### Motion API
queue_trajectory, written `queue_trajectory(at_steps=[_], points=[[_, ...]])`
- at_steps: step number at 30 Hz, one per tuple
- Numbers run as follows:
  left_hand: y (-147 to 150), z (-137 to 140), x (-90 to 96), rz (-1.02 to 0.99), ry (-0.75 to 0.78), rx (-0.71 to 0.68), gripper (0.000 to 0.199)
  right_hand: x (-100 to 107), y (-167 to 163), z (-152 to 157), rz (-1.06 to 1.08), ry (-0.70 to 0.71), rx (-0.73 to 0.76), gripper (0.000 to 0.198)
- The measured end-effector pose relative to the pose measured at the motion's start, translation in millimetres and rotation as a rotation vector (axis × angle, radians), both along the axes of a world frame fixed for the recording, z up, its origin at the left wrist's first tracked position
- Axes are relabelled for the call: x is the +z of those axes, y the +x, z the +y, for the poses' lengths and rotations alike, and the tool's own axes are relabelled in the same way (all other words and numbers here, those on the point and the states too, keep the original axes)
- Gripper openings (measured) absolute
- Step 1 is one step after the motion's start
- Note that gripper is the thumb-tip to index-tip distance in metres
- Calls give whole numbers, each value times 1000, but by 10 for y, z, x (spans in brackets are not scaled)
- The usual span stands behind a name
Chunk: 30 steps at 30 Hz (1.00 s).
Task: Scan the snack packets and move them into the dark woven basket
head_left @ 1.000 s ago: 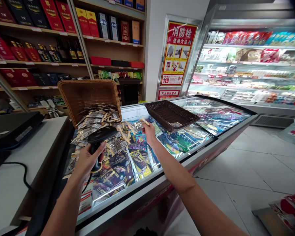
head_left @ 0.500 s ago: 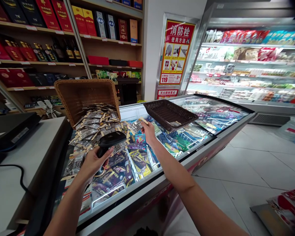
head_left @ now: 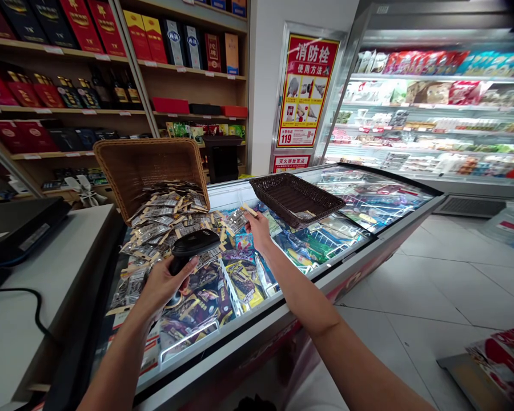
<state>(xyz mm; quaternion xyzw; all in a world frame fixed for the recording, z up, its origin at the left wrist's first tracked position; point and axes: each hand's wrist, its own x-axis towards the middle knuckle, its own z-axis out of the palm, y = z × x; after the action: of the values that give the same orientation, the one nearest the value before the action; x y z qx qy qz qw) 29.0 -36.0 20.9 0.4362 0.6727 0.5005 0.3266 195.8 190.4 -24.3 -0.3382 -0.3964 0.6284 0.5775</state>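
Note:
A black handheld barcode scanner (head_left: pixel 196 242) is gripped in my left hand (head_left: pixel 165 283), its head pointing right over the freezer's glass top. My right hand (head_left: pixel 258 227) pinches a small clear snack packet (head_left: pixel 236 220) with tan ends, just beyond the scanner's head. Left of it, many similar packets (head_left: pixel 163 220) spill in a heap out of a tan wicker basket (head_left: pixel 154 160) tipped on its side. To the right of my right hand lies a dark brown woven tray (head_left: pixel 297 197), with a packet or so near its front edge.
The chest freezer (head_left: pixel 355 268) holds bagged frozen goods under its glass. A white counter (head_left: pixel 60 268) with a black device (head_left: pixel 21 228) and cable stands at left. Shelves of boxes line the back, a lit chiller (head_left: pixel 432 108) the right. A red-and-white carton (head_left: pixel 503 359) sits on the floor.
Almost nothing differs. Both hands keep their places, the left on the scanner and the right on the packet; the view shifts very slightly.

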Motion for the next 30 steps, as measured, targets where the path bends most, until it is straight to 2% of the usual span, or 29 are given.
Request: queue_trajectory(at_steps=[14, 22, 27, 30], points=[[-11, 5, 12, 4, -6, 19, 54, 34, -11, -4, -38, -12, 12, 28], [44, -4, 28, 27, 43, 104, 56, 28, -44, 24, -2, 9, -8, 31], [-126, 13, 43, -30, 82, 132, 59, 81, -63, 53, -10, -19, -19, 34], [-255, 39, 48, -36, 45, 146, 60, 96, -61, 88, -3, -21, -29, 32]])
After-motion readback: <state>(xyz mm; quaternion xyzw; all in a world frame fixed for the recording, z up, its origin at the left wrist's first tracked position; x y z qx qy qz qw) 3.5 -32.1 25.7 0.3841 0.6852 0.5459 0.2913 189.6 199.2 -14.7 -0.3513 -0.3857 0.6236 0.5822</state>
